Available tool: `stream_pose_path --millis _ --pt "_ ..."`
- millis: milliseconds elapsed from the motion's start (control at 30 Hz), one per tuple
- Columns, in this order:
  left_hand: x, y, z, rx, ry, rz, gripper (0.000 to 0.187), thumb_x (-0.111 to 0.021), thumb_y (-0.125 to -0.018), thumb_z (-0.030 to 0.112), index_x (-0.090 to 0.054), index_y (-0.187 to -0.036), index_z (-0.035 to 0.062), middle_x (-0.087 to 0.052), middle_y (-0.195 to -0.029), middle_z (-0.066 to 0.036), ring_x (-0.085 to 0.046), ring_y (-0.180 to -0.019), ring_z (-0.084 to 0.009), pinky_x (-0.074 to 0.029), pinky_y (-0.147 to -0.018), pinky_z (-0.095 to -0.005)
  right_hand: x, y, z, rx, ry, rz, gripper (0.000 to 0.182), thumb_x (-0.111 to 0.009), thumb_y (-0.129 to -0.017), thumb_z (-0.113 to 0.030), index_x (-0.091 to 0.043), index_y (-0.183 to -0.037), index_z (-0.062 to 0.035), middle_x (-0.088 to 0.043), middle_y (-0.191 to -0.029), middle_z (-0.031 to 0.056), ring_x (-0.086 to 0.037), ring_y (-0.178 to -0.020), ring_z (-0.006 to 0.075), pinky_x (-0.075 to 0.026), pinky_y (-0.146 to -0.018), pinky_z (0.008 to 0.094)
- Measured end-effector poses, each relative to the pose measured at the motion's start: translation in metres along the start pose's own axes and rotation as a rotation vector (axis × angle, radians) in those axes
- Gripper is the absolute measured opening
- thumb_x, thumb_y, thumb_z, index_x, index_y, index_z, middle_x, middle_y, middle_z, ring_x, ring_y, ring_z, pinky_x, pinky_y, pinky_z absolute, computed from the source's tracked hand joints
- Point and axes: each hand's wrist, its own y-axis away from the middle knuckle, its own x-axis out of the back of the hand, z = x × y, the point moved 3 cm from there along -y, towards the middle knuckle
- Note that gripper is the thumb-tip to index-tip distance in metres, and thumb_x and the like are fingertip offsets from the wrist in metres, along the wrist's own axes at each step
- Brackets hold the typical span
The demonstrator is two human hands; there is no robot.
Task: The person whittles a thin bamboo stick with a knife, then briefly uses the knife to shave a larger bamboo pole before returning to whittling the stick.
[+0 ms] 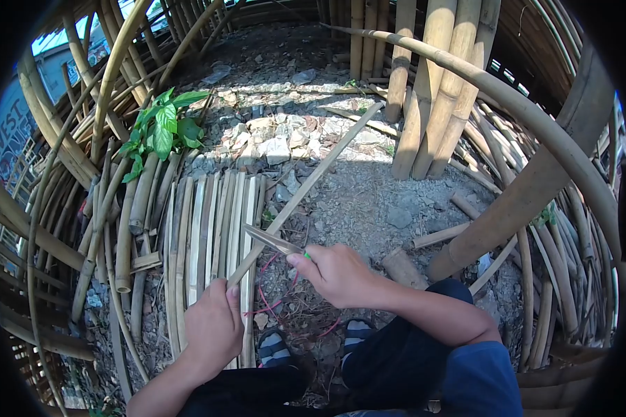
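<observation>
My left hand (213, 324) is closed around the near end of a long split bamboo strip (327, 165), which slants up and away to the right. In my right hand (337, 275) is a knife (275, 240), its blade pointing left and lying across the strip a short way beyond my left hand. A bit of green shows at the knife's handle; my fingers hide most of it. Beside and under my left hand, several cut bamboo strips (212, 222) lie side by side on the ground.
Bamboo poles stand upright (438, 90) at the back right, and a thick pole (528, 187) leans at the right. A curved pole (480, 76) arches overhead. Stacked bamboo lines both sides. A leafy plant (163, 128) grows at the left. Rubble (275, 142) and pink string (268, 306) lie on the ground.
</observation>
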Motion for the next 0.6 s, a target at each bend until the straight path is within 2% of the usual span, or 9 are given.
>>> stream_pose_path --millis 67,200,333,400,433,500,600 --pt "0.002 0.002 -0.001 0.0 0.005 -0.004 0.025 -0.043 -0.107 0.021 -0.053 -0.097 -0.0002 -0.062 -0.078 -0.024 -0.062 -0.067 -0.0452 -0.048 -0.06 -0.0545 0.008 -0.007 0.008 0.004 0.04 0.014 0.059 -0.044 -0.106 -0.047 -0.064 -0.081 0.003 -0.059 -0.06 0.0258 -0.062 -0.06 0.0467 -0.049 -0.062 0.0549" --pt "0.004 0.005 -0.005 0.009 0.018 -0.013 0.026 -0.043 -0.107 0.022 -0.053 -0.098 -0.0004 -0.061 -0.077 -0.024 -0.062 -0.066 -0.0451 -0.048 -0.06 -0.0549 0.065 -0.034 0.051 -0.153 0.139 0.323 0.062 -0.044 -0.105 -0.05 -0.064 -0.081 0.0035 -0.061 -0.063 0.0259 -0.063 -0.065 0.047 -0.049 -0.065 0.0545" --pt "-0.004 0.003 -0.007 0.006 -0.004 -0.053 0.025 -0.043 -0.107 0.021 -0.052 -0.098 -0.0004 -0.062 -0.077 -0.025 -0.062 -0.065 -0.0454 -0.048 -0.06 -0.0552 0.061 -0.033 0.062 -0.156 0.181 0.312 0.064 -0.042 -0.106 -0.051 -0.064 -0.079 0.003 -0.061 -0.065 0.0258 -0.064 -0.068 0.0475 -0.049 -0.067 0.0544" --pt "-0.005 0.003 -0.008 0.001 -0.007 -0.048 0.025 -0.043 -0.107 0.021 -0.052 -0.097 -0.0003 -0.062 -0.077 -0.025 -0.062 -0.064 -0.046 -0.047 -0.059 -0.0556 0.043 -0.024 0.048 -0.067 0.026 0.26 0.06 -0.047 -0.106 -0.046 -0.06 -0.077 0.0056 -0.053 -0.059 0.0233 -0.056 -0.057 0.039 -0.044 -0.062 0.0497" --pt "-0.005 0.001 -0.006 -0.003 -0.003 -0.045 0.025 -0.043 -0.107 0.021 -0.052 -0.097 -0.0003 -0.062 -0.077 -0.025 -0.062 -0.064 -0.046 -0.047 -0.059 -0.0556 0.036 -0.018 0.039 -0.067 0.032 0.264 0.06 -0.047 -0.106 -0.046 -0.06 -0.077 0.0056 -0.053 -0.059 0.0233 -0.056 -0.057 0.039 -0.044 -0.062 0.0497" --pt "-0.002 0.003 -0.003 0.006 0.01 -0.031 0.024 -0.044 -0.106 0.02 -0.052 -0.097 0.0001 -0.061 -0.075 -0.025 -0.061 -0.063 -0.0466 -0.047 -0.059 -0.0562 0.017 -0.008 0.025 -0.017 0.047 0.103 0.06 -0.047 -0.107 -0.044 -0.059 -0.077 0.0062 -0.052 -0.06 0.023 -0.054 -0.057 0.0386 -0.043 -0.062 0.0492" --pt "0.002 0.006 -0.001 0.002 0.034 -0.047 0.024 -0.043 -0.106 0.02 -0.053 -0.097 0.0 -0.061 -0.073 -0.025 -0.061 -0.063 -0.047 -0.046 -0.059 -0.0565 0.039 -0.023 0.045 -0.088 -0.026 0.211 0.059 -0.048 -0.106 -0.044 -0.06 -0.078 0.0067 -0.054 -0.062 0.024 -0.055 -0.059 0.0382 -0.044 -0.063 0.0486"
